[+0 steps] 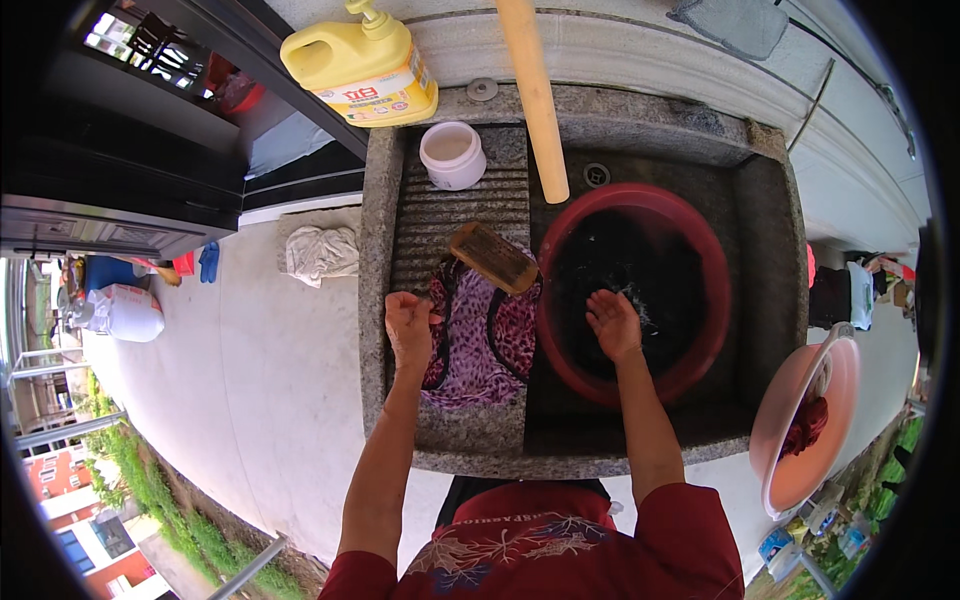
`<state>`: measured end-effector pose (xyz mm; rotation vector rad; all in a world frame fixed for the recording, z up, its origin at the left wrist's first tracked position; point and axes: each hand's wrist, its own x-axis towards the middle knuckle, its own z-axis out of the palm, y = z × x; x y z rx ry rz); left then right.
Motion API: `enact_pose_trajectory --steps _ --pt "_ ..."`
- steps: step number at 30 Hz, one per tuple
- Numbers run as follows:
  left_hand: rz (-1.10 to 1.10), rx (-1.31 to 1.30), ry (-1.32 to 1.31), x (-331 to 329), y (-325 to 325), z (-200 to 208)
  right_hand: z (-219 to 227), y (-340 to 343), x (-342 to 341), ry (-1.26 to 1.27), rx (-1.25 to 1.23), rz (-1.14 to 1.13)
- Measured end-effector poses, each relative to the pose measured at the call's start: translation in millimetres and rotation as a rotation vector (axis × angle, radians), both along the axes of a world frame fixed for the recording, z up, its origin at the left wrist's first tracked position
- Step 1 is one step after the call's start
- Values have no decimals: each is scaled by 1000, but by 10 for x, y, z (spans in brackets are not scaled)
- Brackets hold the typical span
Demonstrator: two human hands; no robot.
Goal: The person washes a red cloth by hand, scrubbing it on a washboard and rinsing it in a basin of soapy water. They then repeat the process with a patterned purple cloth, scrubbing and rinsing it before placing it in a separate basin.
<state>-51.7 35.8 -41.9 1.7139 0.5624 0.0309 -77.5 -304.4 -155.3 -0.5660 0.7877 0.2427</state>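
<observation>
A purple and pink leopard-print garment (475, 340) with dark trim, looking like underpants, lies spread on the ribbed stone washboard (460, 215). At its left edge is my left hand (408, 325), fingers curled closed; whether they pinch the cloth is hidden. A worn wooden scrubbing brush (493, 257) rests slantwise on the garment's upper part, bristles out of sight. My right hand (615, 325) is open and slightly cupped over dark water (620, 260) in a red basin (712, 270). Bright splashes show beside its fingers. The basin stands in the sink's right compartment.
A white tub (453, 156) and yellow pump jug (365, 75) stand at the back left. A pale wooden pole (535, 100) juts over the stone sink's rim (376, 250). At right is a pink basin (810, 420) with dark red cloth. A crumpled whitish cloth (320, 254) lies left.
</observation>
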Motion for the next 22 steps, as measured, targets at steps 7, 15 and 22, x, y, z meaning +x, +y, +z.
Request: enact_pose_trajectory --steps 7,15,22 --pt "-485 908 -349 -267 -278 85 429 196 37 -168 -4 96" --pt "-654 1032 -181 -363 -302 -33 1644 1432 685 -1055 -1656 747" --pt "-1037 774 -220 -1243 -120 399 1037 1821 1119 -924 -1951 1053"
